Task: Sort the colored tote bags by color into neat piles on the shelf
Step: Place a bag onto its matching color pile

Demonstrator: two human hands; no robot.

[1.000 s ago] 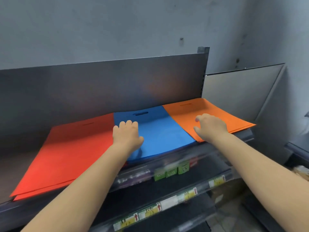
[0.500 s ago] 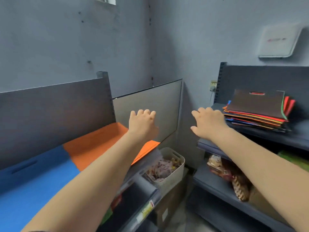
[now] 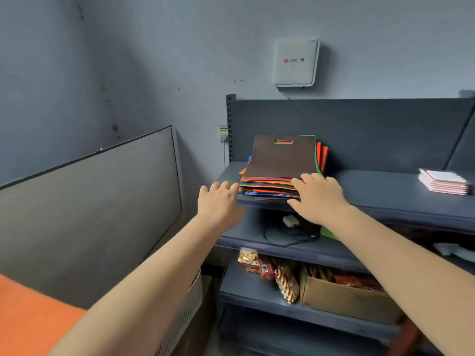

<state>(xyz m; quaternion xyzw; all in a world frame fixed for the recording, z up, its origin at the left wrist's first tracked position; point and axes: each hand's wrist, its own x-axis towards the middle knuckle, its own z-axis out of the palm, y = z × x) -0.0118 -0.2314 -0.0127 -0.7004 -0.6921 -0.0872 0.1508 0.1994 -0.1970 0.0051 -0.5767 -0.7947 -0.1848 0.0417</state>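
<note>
head view, tote bag stack (image 3: pixel 280 160) flat, handle slots toward wall

a white wall-mounted box (image 3: pixel 295 62) hangs above the shelving. a small stack of pink-edged pads (image 3: pixel 444 181) lies at the top tier's right end — a white adapter (image 3: pixel 290 220) with black cable sits below, snack packets (image 3: pixel 272 272) and a cardboard box (image 3: pixel 347 299) lower still.

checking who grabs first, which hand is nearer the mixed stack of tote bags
Right. The right hand rests against the front right corner of the stack of tote bags. The left hand is beside its front left corner, apparently just short of touching.
</note>
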